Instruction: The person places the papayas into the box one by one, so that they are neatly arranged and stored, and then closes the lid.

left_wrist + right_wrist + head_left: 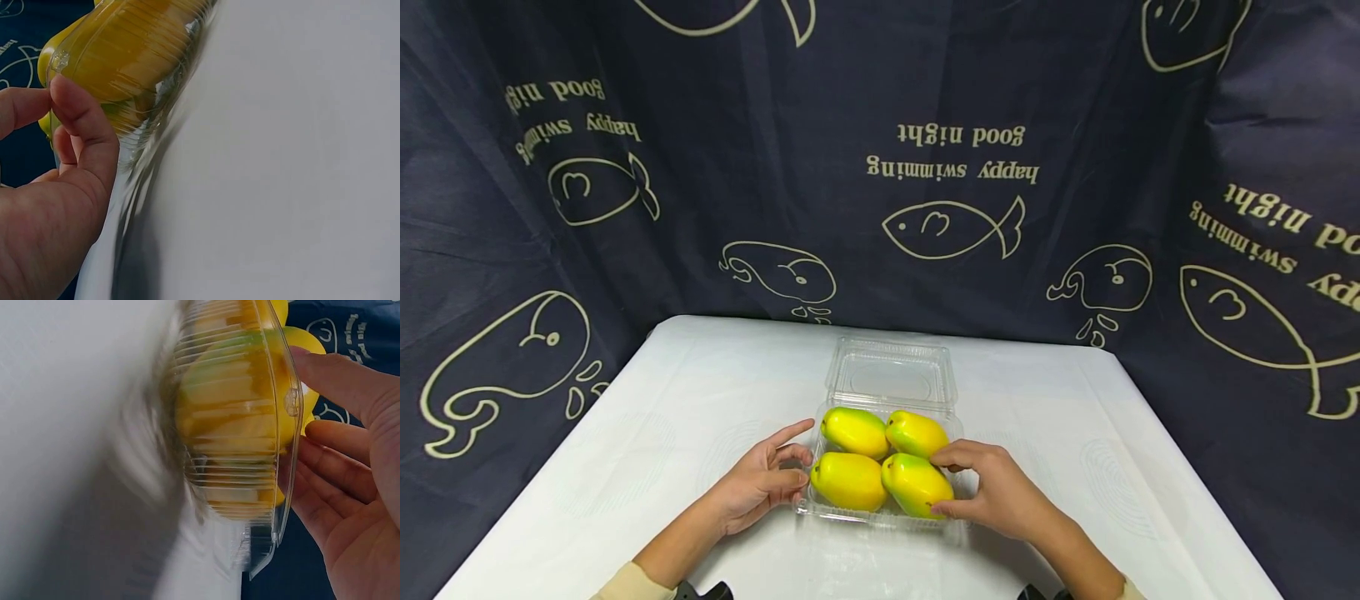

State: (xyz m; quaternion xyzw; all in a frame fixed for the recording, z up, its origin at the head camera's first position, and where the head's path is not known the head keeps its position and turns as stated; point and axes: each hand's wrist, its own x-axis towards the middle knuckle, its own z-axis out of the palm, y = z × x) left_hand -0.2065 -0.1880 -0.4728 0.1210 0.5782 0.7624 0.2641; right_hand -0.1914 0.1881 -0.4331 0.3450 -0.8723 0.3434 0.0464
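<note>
Several yellow-green mangoes sit in two rows inside a clear plastic clamshell container, whose lid lies folded back behind it. My right hand reaches over the container's right side and grips the front right mango, thumb at its near end and fingers at its far side. My left hand is at the container's left edge, index finger extended and the other fingers bent, beside the front left mango. The left wrist view shows the left fingertips at the rim. Behind are the back left mango and back right mango.
A white cloth covers the table under the container. Dark blue curtains with fish and whale drawings stand behind and on both sides of the table.
</note>
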